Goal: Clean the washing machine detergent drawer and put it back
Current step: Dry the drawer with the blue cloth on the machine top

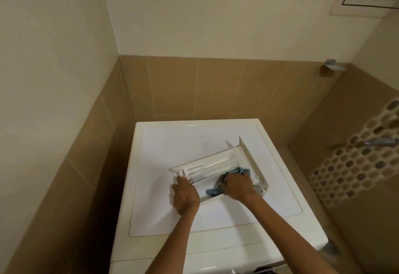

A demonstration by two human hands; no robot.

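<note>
A detergent drawer [218, 162] lies flat on a washing machine's white top [168, 144]. Fingers of the right hand [237, 185] clamp a blue cloth [214, 191], pressing it into the compartment beneath them. Fingers of the left hand [185, 196], held together, touch the drawer's narrow end just ahead of them; whether they grip it cannot be told.

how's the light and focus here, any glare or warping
Head view: dim, warm, even light; soft sheen but no hard glare on the washing machine top; deep shadow in the gap on its left; wide-angle warping bows the wall tiles; detergent drawer and blue cloth look slightly soft.
</note>
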